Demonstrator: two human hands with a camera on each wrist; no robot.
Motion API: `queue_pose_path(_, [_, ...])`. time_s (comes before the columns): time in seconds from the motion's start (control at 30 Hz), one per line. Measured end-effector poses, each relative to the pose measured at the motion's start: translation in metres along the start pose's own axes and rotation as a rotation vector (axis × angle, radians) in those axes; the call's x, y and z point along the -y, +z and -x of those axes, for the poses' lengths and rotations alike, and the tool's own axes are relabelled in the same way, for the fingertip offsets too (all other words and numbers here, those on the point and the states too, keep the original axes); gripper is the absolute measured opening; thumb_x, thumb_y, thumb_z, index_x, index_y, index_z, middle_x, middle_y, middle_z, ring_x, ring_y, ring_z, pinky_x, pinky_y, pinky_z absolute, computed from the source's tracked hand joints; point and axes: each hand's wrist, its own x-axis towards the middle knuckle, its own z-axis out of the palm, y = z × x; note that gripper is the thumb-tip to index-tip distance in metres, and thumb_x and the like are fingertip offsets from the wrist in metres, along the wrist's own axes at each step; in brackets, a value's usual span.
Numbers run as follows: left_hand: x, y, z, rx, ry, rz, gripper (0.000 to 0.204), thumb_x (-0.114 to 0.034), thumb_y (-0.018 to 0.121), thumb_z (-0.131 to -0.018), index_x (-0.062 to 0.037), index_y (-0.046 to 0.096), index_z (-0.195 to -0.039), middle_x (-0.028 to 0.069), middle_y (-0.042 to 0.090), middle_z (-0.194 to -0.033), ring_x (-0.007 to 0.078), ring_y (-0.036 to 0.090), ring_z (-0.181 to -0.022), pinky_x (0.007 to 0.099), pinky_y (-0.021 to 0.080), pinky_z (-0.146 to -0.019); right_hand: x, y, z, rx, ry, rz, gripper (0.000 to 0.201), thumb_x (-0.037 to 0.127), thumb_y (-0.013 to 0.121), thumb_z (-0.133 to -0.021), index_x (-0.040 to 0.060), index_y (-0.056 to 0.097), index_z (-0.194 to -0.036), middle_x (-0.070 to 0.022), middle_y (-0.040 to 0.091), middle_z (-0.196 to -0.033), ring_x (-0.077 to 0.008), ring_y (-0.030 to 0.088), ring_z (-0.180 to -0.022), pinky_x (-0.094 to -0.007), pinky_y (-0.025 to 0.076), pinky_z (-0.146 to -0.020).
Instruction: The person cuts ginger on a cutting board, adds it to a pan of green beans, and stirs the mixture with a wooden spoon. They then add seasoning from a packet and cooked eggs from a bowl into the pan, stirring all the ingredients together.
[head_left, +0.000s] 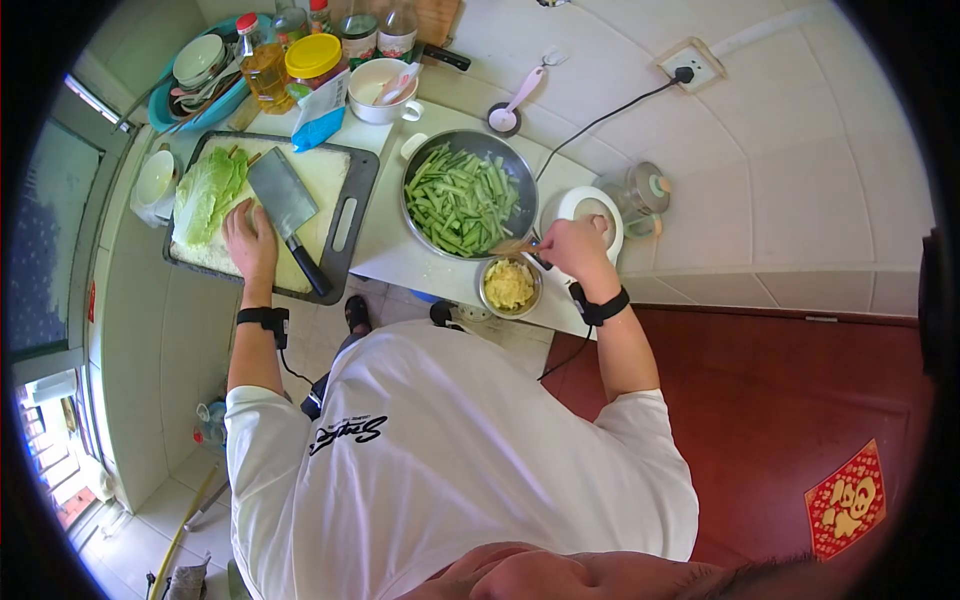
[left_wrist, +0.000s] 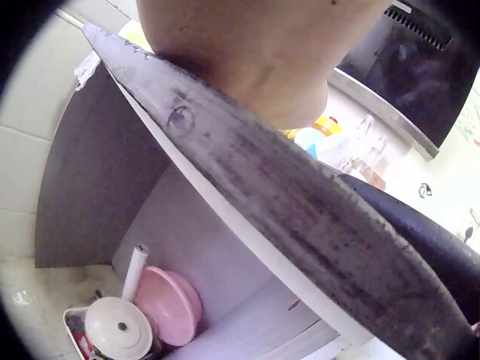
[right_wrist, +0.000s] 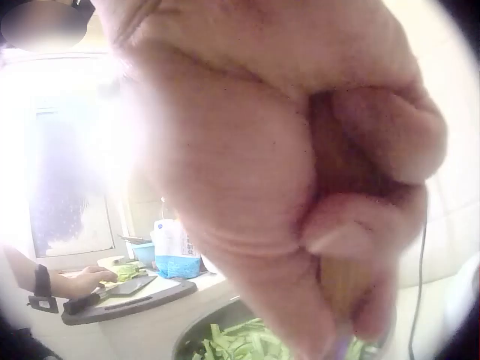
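My right hand [head_left: 575,248] grips the wooden handle [right_wrist: 345,285] of a spatula [head_left: 513,247], its fingers curled round it in the right wrist view. The spatula reaches over the near right rim of a frying pan [head_left: 524,172] full of cut green vegetable pieces [head_left: 460,200]. My left hand [head_left: 250,236] rests at the near side of the cutting board [head_left: 362,180], fingers relaxed, beside pale green cabbage leaves [head_left: 208,195]. A cleaver [head_left: 285,195] lies on the board just right of that hand, black handle toward me. In the left wrist view the board's edge [left_wrist: 262,195] hides the fingers.
A metal bowl of yellow food [head_left: 509,285] stands by the pan, near the counter's edge. A white round appliance [head_left: 610,245] sits to the right. Behind the board are an oil bottle [head_left: 262,75], a white pot [head_left: 372,108] and a blue basin [head_left: 160,105].
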Motion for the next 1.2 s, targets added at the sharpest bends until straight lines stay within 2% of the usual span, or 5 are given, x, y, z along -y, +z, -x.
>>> queue_pose_path(0.23, [-0.001,0.000,0.001,-0.029,0.001,-0.007,0.029,-0.024,0.057,-0.092,-0.0032,0.064,-0.111,0.0148,0.064,-0.114,0.0339,0.053,-0.114,0.0427,0.040,-0.101,0.022,0.065,-0.041,-0.454,0.004,-0.461,0.014,0.020,0.074,-0.075,0.0107,0.076,-0.084,-0.0150,0.070,-0.081,-0.0342,0.068,-0.077,-0.0442,0.054,-0.069])
queue_pose_path(0.7, [0.002,0.002,0.002,-0.014,0.009,0.011,0.032,-0.026,0.055,-0.093,-0.0037,0.065,-0.114,0.0160,0.062,-0.117,0.0334,0.052,-0.116,0.0418,0.040,-0.102,0.006,0.081,-0.076,-0.541,-0.125,-0.268,0.012,0.021,0.068,-0.080,0.0107,0.075,-0.082,-0.0158,0.069,-0.081,-0.0354,0.067,-0.076,-0.0447,0.054,-0.069])
queue_pose_path(0.87, [0.002,0.002,0.002,-0.026,-0.001,0.006,0.029,-0.025,0.058,-0.092,-0.0041,0.065,-0.112,0.0133,0.064,-0.115,0.0324,0.052,-0.115,0.0421,0.039,-0.102,0.003,0.009,0.001,-0.134,-0.005,-0.100,0.012,0.021,0.072,-0.076,0.0111,0.075,-0.083,-0.0148,0.069,-0.078,-0.0346,0.068,-0.075,-0.0448,0.054,-0.068])
queue_pose_path(0.97, [0.004,0.004,0.000,-0.021,0.014,0.002,0.029,-0.025,0.058,-0.092,-0.0040,0.065,-0.112,0.0126,0.064,-0.115,0.0321,0.052,-0.115,0.0420,0.039,-0.102,0.009,0.044,-0.012,-0.114,-0.043,-0.073,0.016,0.023,0.073,-0.076,0.0113,0.076,-0.087,-0.0135,0.070,-0.080,-0.0340,0.067,-0.074,-0.0430,0.054,-0.066])
queue_pose_path(1.2, [0.001,0.003,0.001,-0.012,0.022,-0.018,0.029,-0.024,0.058,-0.092,-0.0036,0.065,-0.111,0.0133,0.064,-0.114,0.0322,0.053,-0.115,0.0416,0.040,-0.101,0.035,0.042,-0.057,-0.509,-0.024,-0.305,0.010,0.018,0.070,-0.077,0.0097,0.075,-0.080,-0.0155,0.069,-0.078,-0.0344,0.067,-0.074,-0.0449,0.054,-0.067])
